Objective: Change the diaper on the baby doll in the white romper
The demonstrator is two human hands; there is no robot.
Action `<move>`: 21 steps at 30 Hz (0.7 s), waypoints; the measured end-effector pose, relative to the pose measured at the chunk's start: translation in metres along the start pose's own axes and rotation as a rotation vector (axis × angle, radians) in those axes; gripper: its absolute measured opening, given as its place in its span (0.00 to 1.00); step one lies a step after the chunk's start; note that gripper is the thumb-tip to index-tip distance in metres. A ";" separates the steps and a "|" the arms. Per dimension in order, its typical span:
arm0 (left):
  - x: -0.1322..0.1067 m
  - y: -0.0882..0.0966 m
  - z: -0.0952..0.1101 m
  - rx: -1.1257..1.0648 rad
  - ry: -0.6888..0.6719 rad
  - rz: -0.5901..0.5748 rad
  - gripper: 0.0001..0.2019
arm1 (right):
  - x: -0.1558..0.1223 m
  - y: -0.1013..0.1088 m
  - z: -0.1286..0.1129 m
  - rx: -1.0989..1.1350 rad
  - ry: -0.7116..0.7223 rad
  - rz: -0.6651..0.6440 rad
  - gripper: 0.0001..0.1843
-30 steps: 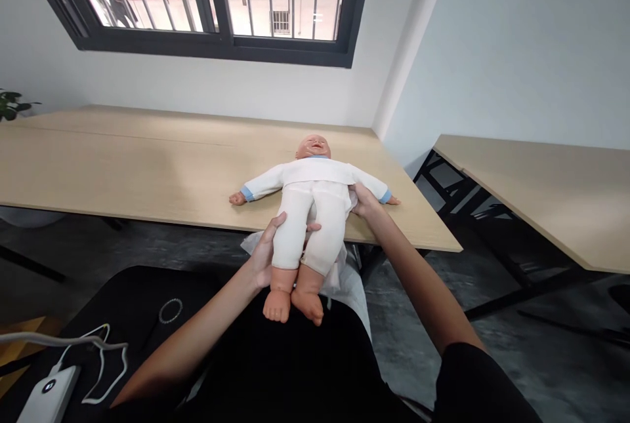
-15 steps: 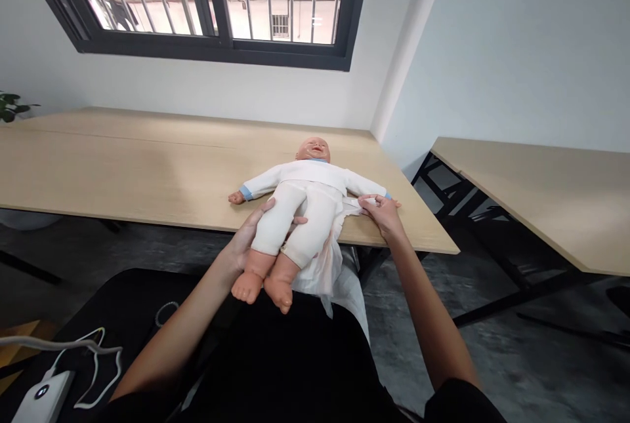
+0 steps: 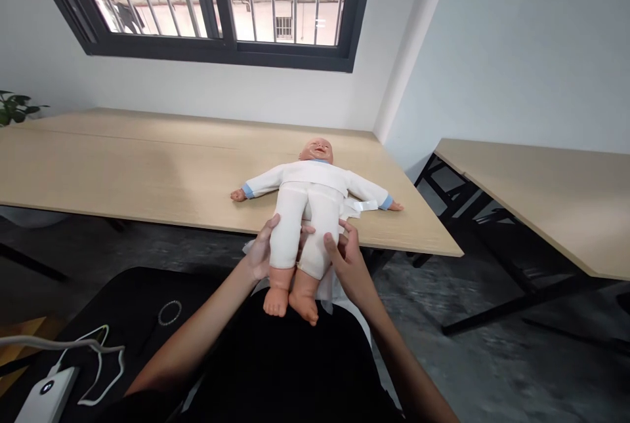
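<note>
1. Left hand [image 3: 259, 251]: fingers slightly spread, curled around the thighs of the baby doll [image 3: 308, 216].
2. Doll: on its back on the wooden table [image 3: 123, 167], feet beyond the table edge.
3. White diaper [image 3: 350, 208]: beneath the hips, extending to both sides.
4. Right hand [image 3: 348, 264]: fingers spread, thumb parted, against the outer thigh, pinching nothing.

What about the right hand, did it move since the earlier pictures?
Yes. The right hand moved toward the baby doll's legs and back toward the person, reaching the front edge of the wooden table.
</note>
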State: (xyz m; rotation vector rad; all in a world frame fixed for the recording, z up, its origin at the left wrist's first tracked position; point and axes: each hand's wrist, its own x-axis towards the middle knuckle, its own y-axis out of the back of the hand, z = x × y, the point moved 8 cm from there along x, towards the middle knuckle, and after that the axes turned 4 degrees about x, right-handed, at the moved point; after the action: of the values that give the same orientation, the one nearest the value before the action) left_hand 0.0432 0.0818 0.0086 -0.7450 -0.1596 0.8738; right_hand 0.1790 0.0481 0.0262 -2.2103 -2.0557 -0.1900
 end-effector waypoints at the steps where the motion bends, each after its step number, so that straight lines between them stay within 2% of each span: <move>1: 0.000 0.000 -0.001 0.018 0.023 -0.014 0.28 | 0.001 -0.001 0.004 0.084 -0.048 -0.012 0.37; 3: -0.003 0.001 0.003 0.063 0.063 -0.028 0.25 | 0.005 0.009 0.007 0.168 -0.098 0.010 0.43; 5: -0.008 0.008 0.016 0.133 0.034 0.020 0.21 | 0.011 0.028 0.005 0.138 -0.092 0.054 0.42; 9: -0.024 0.034 0.042 0.311 -0.070 0.287 0.18 | 0.015 0.069 -0.008 -0.098 -0.011 0.116 0.35; 12: -0.038 0.046 0.056 0.521 -0.163 0.494 0.16 | 0.016 0.084 -0.011 -0.349 0.038 0.110 0.33; 14: -0.043 0.045 0.058 0.628 -0.193 0.555 0.18 | 0.016 0.078 -0.010 -0.558 0.109 0.057 0.32; 17: -0.042 0.043 0.051 0.630 -0.202 0.536 0.22 | 0.009 0.055 -0.015 -0.828 0.318 0.035 0.34; 19: -0.039 0.043 0.043 0.569 -0.212 0.485 0.24 | -0.003 0.033 -0.022 -0.994 0.496 0.072 0.37; 21: -0.036 0.046 0.037 0.502 -0.219 0.443 0.25 | -0.021 0.002 -0.022 -1.157 0.673 0.011 0.42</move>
State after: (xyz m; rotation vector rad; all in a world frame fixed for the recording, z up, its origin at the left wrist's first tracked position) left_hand -0.0247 0.0934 0.0125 -0.2095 0.0375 1.3545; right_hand 0.1793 0.0233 0.0444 -2.0205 -1.6388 -2.2023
